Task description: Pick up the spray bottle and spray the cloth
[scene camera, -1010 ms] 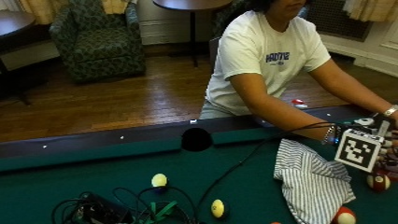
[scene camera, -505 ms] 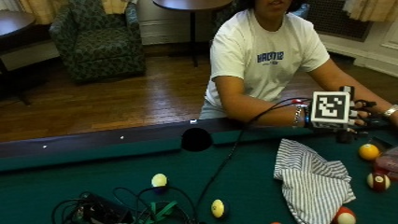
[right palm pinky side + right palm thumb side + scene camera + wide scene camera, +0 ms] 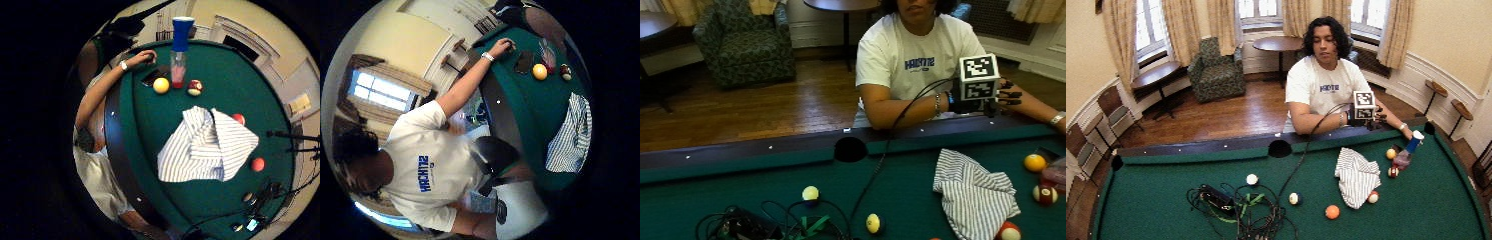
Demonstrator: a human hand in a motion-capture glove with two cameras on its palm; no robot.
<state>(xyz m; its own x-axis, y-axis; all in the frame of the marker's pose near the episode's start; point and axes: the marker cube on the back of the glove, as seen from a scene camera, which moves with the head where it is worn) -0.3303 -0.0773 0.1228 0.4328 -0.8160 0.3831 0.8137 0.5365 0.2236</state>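
My hand (image 3: pixel 986 97): gloved, raised in the air above the near rail of the worktop (image 3: pixel 906 175), in front of my chest. Fingers stick out straight to the side, released, grasping nothing.

Change in my hand: half a second ago it was low, close to the rail beside the cloth; a second ago it was lower again, right at the cloth's edge. Now it has lifted well clear of both.

Cloth (image 3: pixel 976 192): white with dark stripes, crumpled on the green felt, below and a little forward of my hand. It lies in the same heap as in the earlier pictures.

Spray bottle (image 3: pixel 1407 151): upright on the felt beyond the cloth, toward the worktop's end, blue top, clear body with pinkish liquid at the bottom. Untouched by either hand.

Balls by the bottle: a yellow ball (image 3: pixel 1035 163) and a red-striped ball (image 3: pixel 1044 194) sit just beside it, between bottle and cloth.

Other ball: a red and white ball (image 3: pixel 1008 231) touches the cloth's far corner.

My bare hand (image 3: pixel 145 57): stretched out, resting on the felt near the rail, beyond the bottle.

Cables (image 3: pixel 766 225): a dark tangle on the felt, well apart from the cloth, on the side away from the bottle.
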